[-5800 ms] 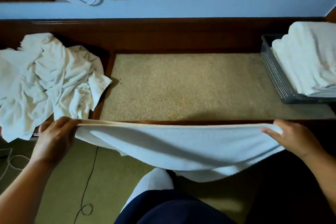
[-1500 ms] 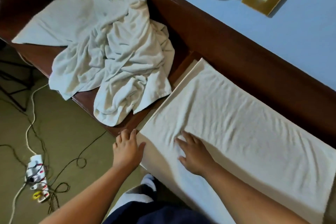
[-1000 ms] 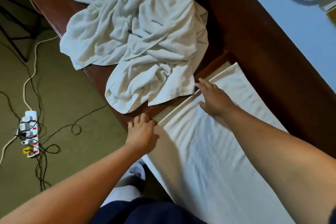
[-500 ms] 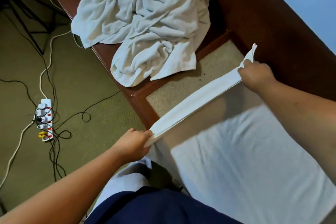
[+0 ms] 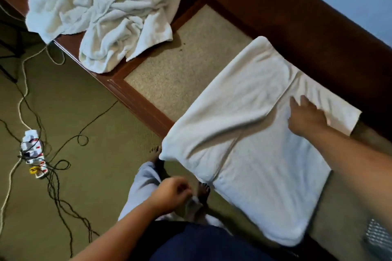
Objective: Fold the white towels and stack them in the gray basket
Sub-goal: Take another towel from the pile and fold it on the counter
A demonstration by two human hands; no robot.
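Right fingers point(image 5: 304, 102) lie flat on the folded towel point(image 5: 239, 112); left fingers point(image 5: 182, 189) curl empty beside it.

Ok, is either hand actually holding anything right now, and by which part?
The right hand lies flat on the white towel, gripping nothing. The left hand is curled, but too blurred to tell.

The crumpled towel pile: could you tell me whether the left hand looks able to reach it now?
Probably yes: the left hand hovers by the table's near edge, clear of the folded towel, and nothing stands between it and the pile on its side.
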